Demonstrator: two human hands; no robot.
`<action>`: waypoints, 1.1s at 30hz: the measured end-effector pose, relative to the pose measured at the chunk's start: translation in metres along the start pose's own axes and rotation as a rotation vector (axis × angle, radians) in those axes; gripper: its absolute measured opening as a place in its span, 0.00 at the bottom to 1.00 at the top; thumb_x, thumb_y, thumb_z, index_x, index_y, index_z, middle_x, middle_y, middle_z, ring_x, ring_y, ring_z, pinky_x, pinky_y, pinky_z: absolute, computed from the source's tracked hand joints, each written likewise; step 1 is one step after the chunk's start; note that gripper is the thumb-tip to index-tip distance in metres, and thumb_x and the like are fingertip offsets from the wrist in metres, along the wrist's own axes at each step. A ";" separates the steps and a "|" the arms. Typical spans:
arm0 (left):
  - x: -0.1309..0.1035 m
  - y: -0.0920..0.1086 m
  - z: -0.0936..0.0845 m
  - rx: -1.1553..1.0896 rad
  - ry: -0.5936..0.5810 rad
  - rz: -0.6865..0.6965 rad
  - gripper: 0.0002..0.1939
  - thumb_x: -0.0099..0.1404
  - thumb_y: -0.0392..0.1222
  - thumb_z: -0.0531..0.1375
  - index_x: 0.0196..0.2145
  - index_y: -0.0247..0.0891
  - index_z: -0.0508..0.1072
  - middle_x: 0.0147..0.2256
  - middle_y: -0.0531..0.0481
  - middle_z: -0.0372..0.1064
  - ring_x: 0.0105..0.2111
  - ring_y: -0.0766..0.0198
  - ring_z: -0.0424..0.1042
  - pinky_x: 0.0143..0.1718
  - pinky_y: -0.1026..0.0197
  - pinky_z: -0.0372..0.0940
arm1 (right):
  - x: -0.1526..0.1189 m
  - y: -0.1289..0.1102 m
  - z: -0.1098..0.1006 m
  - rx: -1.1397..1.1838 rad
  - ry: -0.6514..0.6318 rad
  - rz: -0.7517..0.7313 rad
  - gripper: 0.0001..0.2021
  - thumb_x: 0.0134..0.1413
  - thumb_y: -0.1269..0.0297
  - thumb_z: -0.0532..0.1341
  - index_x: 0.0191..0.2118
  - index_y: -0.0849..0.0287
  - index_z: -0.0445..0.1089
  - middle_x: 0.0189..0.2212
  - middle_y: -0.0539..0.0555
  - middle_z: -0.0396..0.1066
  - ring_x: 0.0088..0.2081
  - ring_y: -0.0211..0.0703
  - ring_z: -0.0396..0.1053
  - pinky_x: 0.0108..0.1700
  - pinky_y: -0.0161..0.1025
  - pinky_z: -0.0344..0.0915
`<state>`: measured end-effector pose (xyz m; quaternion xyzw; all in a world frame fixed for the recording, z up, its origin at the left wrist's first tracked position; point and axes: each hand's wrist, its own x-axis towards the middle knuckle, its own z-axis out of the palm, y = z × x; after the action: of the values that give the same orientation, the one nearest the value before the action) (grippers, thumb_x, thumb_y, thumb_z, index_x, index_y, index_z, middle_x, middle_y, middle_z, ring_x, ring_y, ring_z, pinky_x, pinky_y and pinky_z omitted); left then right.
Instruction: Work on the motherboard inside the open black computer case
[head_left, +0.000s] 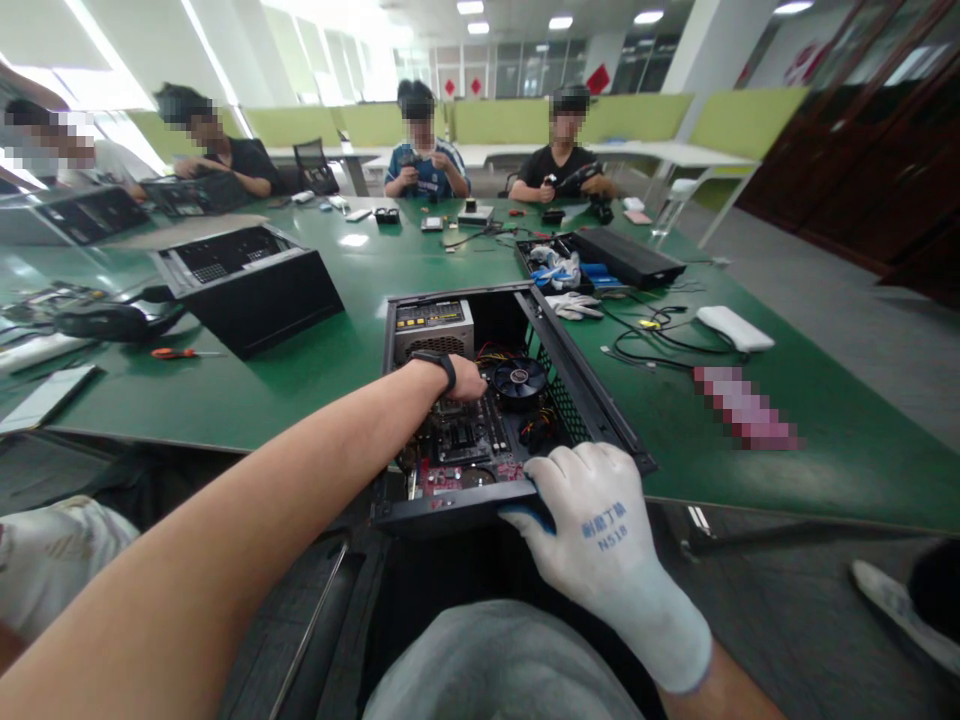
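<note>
Computer case (596, 390) lying open at the near edge of a green table (847, 430). The wearer's bare left hand (469, 380) reaches inside, beside a black fan (520, 377), fingers curled; whether it grips anything cannot be seen. Apart from it, the white-gloved right hand (592, 510) clasps the case's near rim.

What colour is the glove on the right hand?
White with blue lettering; the glove shows in the head view.
</note>
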<state>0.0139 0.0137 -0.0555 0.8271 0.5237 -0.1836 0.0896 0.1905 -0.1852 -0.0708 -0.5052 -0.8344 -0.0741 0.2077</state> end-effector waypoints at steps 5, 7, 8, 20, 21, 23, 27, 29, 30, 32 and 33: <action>-0.012 -0.006 -0.015 -0.011 0.238 0.007 0.28 0.73 0.49 0.44 0.45 0.30 0.80 0.47 0.34 0.78 0.46 0.51 0.77 0.46 0.58 0.67 | 0.006 0.004 0.003 0.011 0.001 0.011 0.16 0.55 0.47 0.66 0.37 0.55 0.71 0.31 0.53 0.69 0.36 0.50 0.61 0.42 0.47 0.48; -0.021 -0.008 -0.026 -0.039 0.363 0.007 0.26 0.73 0.46 0.44 0.40 0.32 0.80 0.44 0.37 0.79 0.44 0.53 0.77 0.45 0.59 0.66 | 0.016 0.009 0.006 -0.004 -0.003 0.012 0.16 0.56 0.47 0.66 0.38 0.55 0.71 0.32 0.53 0.70 0.37 0.50 0.62 0.43 0.47 0.48; -0.025 -0.010 -0.032 -0.060 0.420 -0.001 0.25 0.73 0.45 0.44 0.38 0.33 0.79 0.43 0.38 0.79 0.43 0.54 0.77 0.44 0.59 0.66 | 0.023 0.012 0.008 -0.016 -0.012 0.012 0.17 0.56 0.46 0.65 0.38 0.55 0.71 0.33 0.54 0.70 0.38 0.50 0.62 0.43 0.47 0.48; -0.076 -0.038 -0.037 -0.439 0.857 -0.095 0.15 0.72 0.42 0.48 0.26 0.42 0.61 0.25 0.51 0.67 0.27 0.62 0.67 0.30 0.60 0.54 | 0.162 0.058 0.054 -0.193 -0.092 0.046 0.23 0.60 0.40 0.59 0.42 0.59 0.72 0.39 0.61 0.74 0.43 0.52 0.68 0.45 0.46 0.55; -0.077 -0.040 -0.032 -0.476 0.869 -0.092 0.15 0.72 0.42 0.49 0.25 0.42 0.59 0.24 0.52 0.65 0.26 0.62 0.65 0.29 0.60 0.53 | 0.174 0.061 0.059 -0.203 -0.100 0.052 0.24 0.60 0.40 0.59 0.43 0.59 0.72 0.40 0.61 0.74 0.44 0.51 0.69 0.46 0.46 0.58; -0.077 -0.044 -0.023 -0.535 0.882 -0.080 0.16 0.72 0.42 0.49 0.25 0.42 0.56 0.23 0.54 0.62 0.25 0.63 0.62 0.29 0.60 0.51 | 0.200 0.068 0.069 -0.224 -0.119 0.060 0.24 0.62 0.42 0.59 0.47 0.60 0.72 0.44 0.59 0.73 0.46 0.49 0.69 0.50 0.48 0.62; -0.076 -0.049 -0.005 -0.616 0.870 -0.047 0.16 0.73 0.44 0.49 0.25 0.42 0.55 0.22 0.55 0.59 0.24 0.64 0.60 0.29 0.60 0.50 | 0.251 0.080 0.087 -0.269 -0.156 0.083 0.21 0.64 0.50 0.61 0.55 0.59 0.69 0.53 0.58 0.70 0.51 0.47 0.70 0.53 0.52 0.69; -0.077 -0.050 0.001 -0.644 0.856 -0.036 0.16 0.73 0.44 0.49 0.25 0.42 0.56 0.22 0.55 0.60 0.24 0.64 0.60 0.28 0.60 0.50 | 0.275 0.085 0.095 -0.284 -0.170 0.096 0.21 0.64 0.52 0.61 0.57 0.59 0.68 0.55 0.58 0.69 0.52 0.48 0.70 0.53 0.52 0.70; -0.078 -0.050 0.004 -0.655 0.854 -0.033 0.16 0.73 0.45 0.49 0.26 0.42 0.57 0.22 0.55 0.60 0.24 0.64 0.60 0.29 0.60 0.50 | 0.287 0.087 0.098 -0.290 -0.177 0.103 0.21 0.64 0.53 0.62 0.57 0.58 0.68 0.55 0.58 0.69 0.52 0.48 0.70 0.53 0.52 0.70; -0.081 -0.051 0.009 -0.671 0.847 -0.029 0.16 0.73 0.46 0.49 0.26 0.42 0.57 0.23 0.55 0.61 0.24 0.64 0.60 0.29 0.59 0.50 | 0.307 0.090 0.102 -0.298 -0.190 0.117 0.21 0.64 0.53 0.62 0.57 0.58 0.68 0.55 0.58 0.69 0.52 0.48 0.70 0.53 0.52 0.70; -0.083 -0.051 0.011 -0.678 0.839 -0.025 0.16 0.73 0.46 0.49 0.26 0.42 0.58 0.23 0.55 0.61 0.24 0.64 0.60 0.29 0.59 0.50 | 0.314 0.091 0.104 -0.301 -0.196 0.124 0.21 0.64 0.53 0.62 0.57 0.58 0.68 0.55 0.58 0.69 0.52 0.48 0.70 0.53 0.52 0.70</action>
<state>-0.0660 -0.0373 -0.0303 0.7477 0.5543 0.3408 0.1323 0.1151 0.1485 -0.0398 -0.5858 -0.7974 -0.1354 0.0519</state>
